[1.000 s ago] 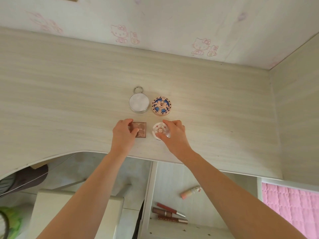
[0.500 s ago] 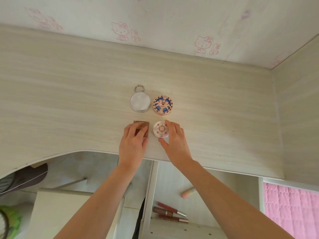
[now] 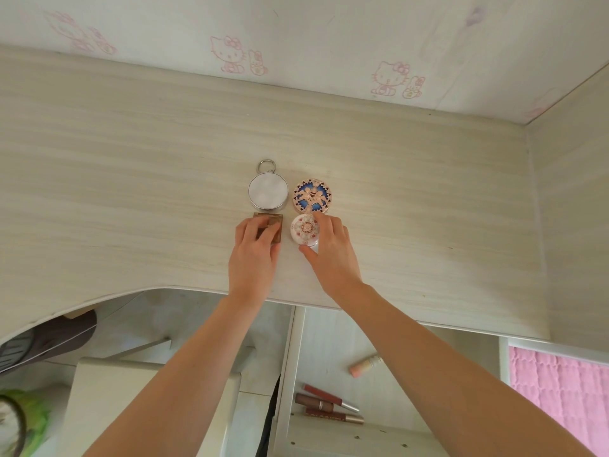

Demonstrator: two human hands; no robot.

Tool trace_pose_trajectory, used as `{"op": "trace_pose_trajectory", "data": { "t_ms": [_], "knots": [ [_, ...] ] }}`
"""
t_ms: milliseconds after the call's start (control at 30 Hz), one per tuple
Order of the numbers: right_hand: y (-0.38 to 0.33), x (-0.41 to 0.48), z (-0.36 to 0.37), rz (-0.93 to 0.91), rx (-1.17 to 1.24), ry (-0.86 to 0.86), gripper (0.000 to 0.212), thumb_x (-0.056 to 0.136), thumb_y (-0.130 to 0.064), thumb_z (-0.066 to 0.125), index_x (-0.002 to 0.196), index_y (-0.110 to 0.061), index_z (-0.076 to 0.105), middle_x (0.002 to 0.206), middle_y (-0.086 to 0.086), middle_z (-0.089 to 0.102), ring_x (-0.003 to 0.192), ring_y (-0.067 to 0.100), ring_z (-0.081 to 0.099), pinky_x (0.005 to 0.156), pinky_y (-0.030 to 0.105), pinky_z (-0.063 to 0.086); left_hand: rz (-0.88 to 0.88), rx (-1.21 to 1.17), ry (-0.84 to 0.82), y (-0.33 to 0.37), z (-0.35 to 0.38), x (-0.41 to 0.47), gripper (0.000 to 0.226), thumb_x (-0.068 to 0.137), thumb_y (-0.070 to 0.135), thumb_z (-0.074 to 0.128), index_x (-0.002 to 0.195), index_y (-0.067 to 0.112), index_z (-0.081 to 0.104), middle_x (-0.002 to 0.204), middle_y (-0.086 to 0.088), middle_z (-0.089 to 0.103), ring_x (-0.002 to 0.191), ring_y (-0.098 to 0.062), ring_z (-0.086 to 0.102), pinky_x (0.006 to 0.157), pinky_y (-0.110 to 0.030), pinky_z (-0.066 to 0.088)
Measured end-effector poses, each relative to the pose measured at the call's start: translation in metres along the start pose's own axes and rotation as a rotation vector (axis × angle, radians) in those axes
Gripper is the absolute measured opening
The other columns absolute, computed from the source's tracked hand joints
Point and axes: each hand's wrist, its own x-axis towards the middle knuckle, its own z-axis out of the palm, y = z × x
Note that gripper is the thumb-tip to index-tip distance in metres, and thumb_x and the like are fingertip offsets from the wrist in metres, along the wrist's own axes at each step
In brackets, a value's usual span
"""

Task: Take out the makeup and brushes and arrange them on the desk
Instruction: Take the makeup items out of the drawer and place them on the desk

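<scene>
Toward the middle of the desk (image 3: 131,192), nearer its front edge, four compacts form a tight block. On the left, the left hand (image 3: 255,258) holds the brown square compact (image 3: 275,225), fingers bent over its lid and thumb at its near right corner. Just behind it lies the silver round compact (image 3: 267,194), its ring pointing to the back edge.

To the right, the right hand (image 3: 333,255) pinches the small white compact (image 3: 304,229) by its rim, thumb on the near side and forefinger on the far side. Behind that sits the blue patterned compact (image 3: 312,196).

These cases look light, stiff and smooth-lidded, likely slippery from above. Pressed powder inside would crack if dropped, so gripping opposite edges seems safest. Below the front edge, lip glosses (image 3: 324,402) and a pink tube (image 3: 364,366) wait in the open drawer (image 3: 329,338).
</scene>
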Motion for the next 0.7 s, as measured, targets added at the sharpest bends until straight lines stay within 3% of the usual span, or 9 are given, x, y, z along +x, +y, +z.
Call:
{"op": "trace_pose_trajectory", "data": {
  "t_ms": [133, 300, 433, 700],
  "knots": [
    [0.000, 0.000, 0.000, -0.002, -0.015, -0.009, 0.066, 0.087, -0.024, 0.068, 0.143, -0.013, 0.034, 0.136, 0.006, 0.042, 0.122, 0.024, 0.042, 0.092, 0.032, 0.046, 0.018, 0.014, 0.006, 0.001, 0.001, 0.002, 0.030, 0.086, 0.007, 0.067, 0.116, 0.004, 0.066, 0.122, -0.009, 0.060, 0.120, -0.032, 0.049, 0.075, -0.042, 0.056],
    [0.007, -0.013, -0.005, -0.010, 0.034, -0.003, 0.068, 0.088, -0.025, 0.067, 0.144, -0.014, 0.030, 0.142, 0.003, 0.040, 0.127, 0.022, 0.041, 0.094, 0.031, 0.044, 0.047, 0.081, 0.009, 0.001, -0.002, -0.007, 0.038, 0.080, 0.004, 0.071, 0.118, 0.003, 0.065, 0.126, -0.012, 0.059, 0.123, -0.035, 0.048, 0.095, -0.045, 0.048],
    [0.025, -0.040, -0.013, -0.017, -0.022, -0.025, 0.063, 0.092, -0.026, 0.060, 0.144, -0.011, 0.028, 0.147, 0.004, 0.036, 0.133, 0.021, 0.036, 0.099, 0.031, 0.041, 0.077, 0.090, 0.016, 0.011, 0.000, -0.035, 0.033, 0.083, 0.004, 0.067, 0.116, 0.002, 0.064, 0.125, -0.014, 0.060, 0.123, -0.037, 0.049, 0.093, -0.047, 0.049],
    [0.072, -0.136, -0.028, -0.133, -0.043, -0.042, 0.050, 0.093, -0.023, 0.058, 0.138, -0.009, 0.042, 0.141, 0.006, 0.044, 0.132, 0.020, 0.040, 0.104, 0.030, 0.041, 0.155, 0.067, -0.048, 0.041, 0.022, -0.130, 0.030, 0.082, 0.003, 0.070, 0.111, 0.004, 0.067, 0.116, -0.010, 0.066, 0.118, -0.033, 0.055, 0.090, -0.047, 0.052]
  ]
}}
